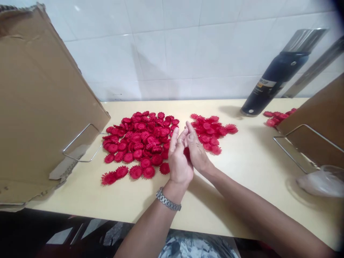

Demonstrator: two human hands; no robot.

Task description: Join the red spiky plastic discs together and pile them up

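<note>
My left hand [179, 160] and my right hand [198, 151] are pressed together over the middle of the table, fingers pointing away from me. Between the palms a red toothed disc [187, 153] shows in part; most of it is hidden, and I cannot tell if there is more than one. A large pile of dark red toothed discs [139, 138] lies left of my left hand. Beyond my right hand is a smaller, flatter group of brighter red discs [211, 130]. A metal watch band is on my left wrist.
A cardboard sheet [43, 100] with a wire stand [80, 143] rises at the left. Another cardboard piece [319, 118] with a wire stand [292, 152], a plastic bag [324, 182] and some red discs [278, 117] are at the right. A dark blue flask [276, 79] stands near the tiled wall.
</note>
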